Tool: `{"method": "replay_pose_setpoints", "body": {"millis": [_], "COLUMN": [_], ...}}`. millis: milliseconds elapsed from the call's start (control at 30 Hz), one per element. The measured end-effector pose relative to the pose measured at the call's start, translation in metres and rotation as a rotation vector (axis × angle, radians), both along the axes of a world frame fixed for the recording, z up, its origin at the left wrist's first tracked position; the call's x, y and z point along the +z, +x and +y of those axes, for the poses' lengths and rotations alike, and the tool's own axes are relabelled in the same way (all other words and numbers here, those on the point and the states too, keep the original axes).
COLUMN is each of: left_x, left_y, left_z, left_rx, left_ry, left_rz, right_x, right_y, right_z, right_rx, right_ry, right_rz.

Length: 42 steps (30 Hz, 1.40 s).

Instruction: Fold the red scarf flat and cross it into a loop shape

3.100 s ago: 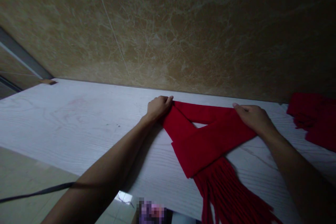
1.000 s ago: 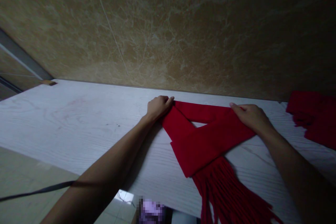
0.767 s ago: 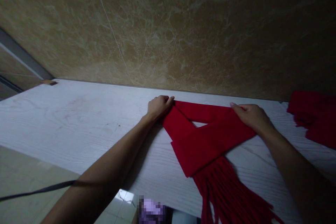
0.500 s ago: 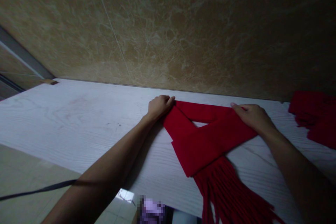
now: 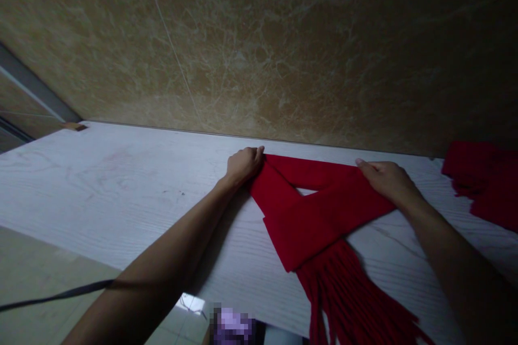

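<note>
A red scarf (image 5: 311, 221) lies on the white wood-grain table (image 5: 121, 188), its two ends crossed and a fringe spreading toward the near edge. At the scarf's upper left corner, my left hand (image 5: 244, 164) is closed on the fold, with its fingers partly hidden. My right hand (image 5: 386, 179) pinches the upper right fold, thumb on top and the other fingers underneath. Between the hands the back edge of the scarf runs nearly straight. A small gap of table shows between the crossing bands.
More red cloth (image 5: 485, 183) is heaped at the table's right end. A tan marbled tile wall (image 5: 259, 54) stands right behind the table. A small brown block (image 5: 75, 126) sits at the far left corner. A dark strap (image 5: 56, 297) passes by my left forearm.
Almost nothing differs. My left hand and the scarf's left corner have shifted very slightly left; my right hand keeps its hold.
</note>
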<state>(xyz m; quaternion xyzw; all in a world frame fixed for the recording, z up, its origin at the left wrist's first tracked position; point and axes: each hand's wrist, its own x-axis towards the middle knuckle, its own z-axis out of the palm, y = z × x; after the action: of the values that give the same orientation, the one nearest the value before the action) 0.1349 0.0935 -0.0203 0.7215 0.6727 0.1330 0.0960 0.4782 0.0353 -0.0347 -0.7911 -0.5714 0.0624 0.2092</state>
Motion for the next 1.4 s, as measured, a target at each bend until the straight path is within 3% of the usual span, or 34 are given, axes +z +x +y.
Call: {"method": "replay_pose_setpoints", "body": {"millis": [267,600,933,1133,1400], "left_x": [0.005,0.003,0.002,0.006,0.001], "left_y": [-0.001,-0.004,-0.004,-0.003,-0.003], "left_z": [-0.002,0.0,0.001,-0.001,0.003], "left_rx": [-0.002,-0.049,-0.025,-0.035,-0.02], "left_ry": [-0.027,0.005,0.019,-0.012,0.013], "left_rz": [-0.063,-0.085,-0.178,-0.12,-0.088], "right_x": [0.007,0.007,0.011,0.011,0.008], "right_y": [0.0,-0.007,-0.007,-0.007,-0.006], "right_z": [-0.004,-0.005,-0.009,-0.008,-0.007], "right_rx": [0.001,0.035,-0.038,0.002,0.008], "right_ry": [-0.008,0.022,0.04,0.017,0.026], "right_rz": [0.095,0.033,0.093,0.044,0.017]}}
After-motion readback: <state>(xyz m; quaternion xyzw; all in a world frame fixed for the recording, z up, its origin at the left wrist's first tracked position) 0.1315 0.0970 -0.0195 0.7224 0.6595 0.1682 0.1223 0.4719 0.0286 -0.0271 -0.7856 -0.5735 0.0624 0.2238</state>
